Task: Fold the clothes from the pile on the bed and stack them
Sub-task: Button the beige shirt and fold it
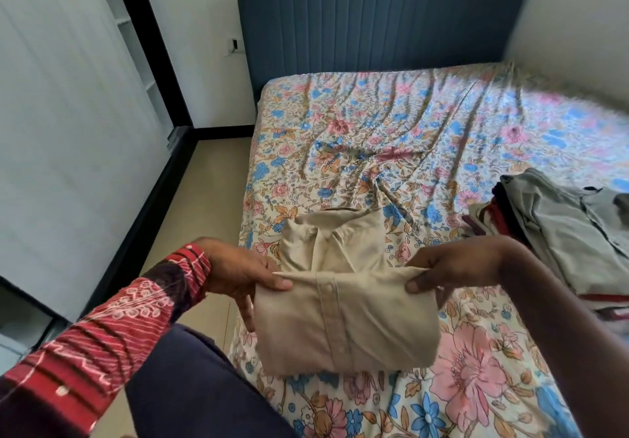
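A beige button-up shirt [343,322] is folded into a compact rectangle, its collar end resting on the bed's near-left corner. My left hand [238,271] pinches the left end of the top fold with thumb over the cloth. My right hand [452,267] pinches the right end the same way. The lower part of the shirt hangs between my hands above the floral sheet [391,138]. A stack of clothes [571,230], grey on top with red and dark pieces under it, lies at the bed's right edge.
The blue padded headboard [381,19] stands at the far end. A narrow strip of tan floor [200,206] runs between the bed's left side and the white wardrobe panels [68,131]. My dark-clothed knee [190,386] is against the bed's near edge.
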A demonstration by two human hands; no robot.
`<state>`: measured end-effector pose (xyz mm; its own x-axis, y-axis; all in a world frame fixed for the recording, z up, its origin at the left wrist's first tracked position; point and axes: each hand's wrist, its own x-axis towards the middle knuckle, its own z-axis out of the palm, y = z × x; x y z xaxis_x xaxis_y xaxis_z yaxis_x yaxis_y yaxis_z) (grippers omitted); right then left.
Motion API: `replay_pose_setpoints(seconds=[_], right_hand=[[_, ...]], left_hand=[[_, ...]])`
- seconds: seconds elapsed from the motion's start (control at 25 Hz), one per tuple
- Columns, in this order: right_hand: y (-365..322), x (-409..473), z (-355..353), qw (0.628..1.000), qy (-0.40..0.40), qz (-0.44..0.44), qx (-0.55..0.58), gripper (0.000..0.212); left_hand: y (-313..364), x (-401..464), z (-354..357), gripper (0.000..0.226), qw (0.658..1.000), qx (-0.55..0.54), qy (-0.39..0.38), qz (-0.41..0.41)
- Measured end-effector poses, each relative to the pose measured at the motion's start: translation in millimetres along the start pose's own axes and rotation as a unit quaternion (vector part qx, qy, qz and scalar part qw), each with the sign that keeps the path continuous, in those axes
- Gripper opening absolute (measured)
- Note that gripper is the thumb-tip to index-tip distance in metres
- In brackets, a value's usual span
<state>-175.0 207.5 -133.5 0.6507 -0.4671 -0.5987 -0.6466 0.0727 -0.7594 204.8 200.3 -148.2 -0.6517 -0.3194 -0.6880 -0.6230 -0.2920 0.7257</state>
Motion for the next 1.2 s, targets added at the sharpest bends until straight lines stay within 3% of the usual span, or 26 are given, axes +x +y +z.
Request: replay_pose_setpoints(seconds=[0.12,0.24,0.32,0.4,0.52,0.6,0.68,0.76,0.84,0.92,1.04,1.12,1.2], right_hand=[[-5,29,-39,0.996,0.072,-0.026,0.054,0.035],[-11,67,-77,0.974,0.207,-0.046,0.079,0.028],[0,100,-92,0.936,0.348,0.0,0.058,0.03],[24,127,-88,0.884,0.455,0.098,-0.034,0.046],[56,144,-54,0.815,0.559,0.149,-0.029,0.056],[57,145,-32,0.818,0.552,0.16,0.001,0.058],[51,144,-23,0.849,0.502,0.164,0.033,0.061],[45,142,-23,0.883,0.431,0.146,0.118,0.06],[44,138,-25,0.902,0.368,0.078,0.214,0.083],[47,136,-20,0.905,0.342,0.01,0.254,0.097],[42,137,-6,0.908,0.332,-0.038,0.254,0.094],[43,140,0,0.888,0.331,-0.067,0.313,0.088],[40,139,8,0.871,0.334,-0.09,0.349,0.084]], left_hand=[[16,8,-37,0.077,0.996,-0.014,0.089,0.024],[35,28,-80,0.061,0.964,-0.063,0.252,0.054],[38,54,-93,0.056,0.912,-0.102,0.387,0.083],[24,81,-80,0.073,0.856,-0.099,0.499,0.09],[-13,118,-36,0.086,0.863,-0.012,0.498,0.085],[-34,138,-20,0.095,0.85,0.087,0.516,0.053],[-47,151,-13,0.1,0.828,0.134,0.544,0.029],[-52,157,-13,0.103,0.827,0.159,0.539,0.013],[-49,154,-16,0.104,0.838,0.177,0.517,-0.004],[-44,148,-17,0.101,0.839,0.196,0.507,-0.023],[-32,144,-7,0.085,0.808,0.255,0.531,-0.028],[-20,144,6,0.072,0.83,0.222,0.512,0.001],[-10,141,15,0.075,0.862,0.139,0.487,0.026]])
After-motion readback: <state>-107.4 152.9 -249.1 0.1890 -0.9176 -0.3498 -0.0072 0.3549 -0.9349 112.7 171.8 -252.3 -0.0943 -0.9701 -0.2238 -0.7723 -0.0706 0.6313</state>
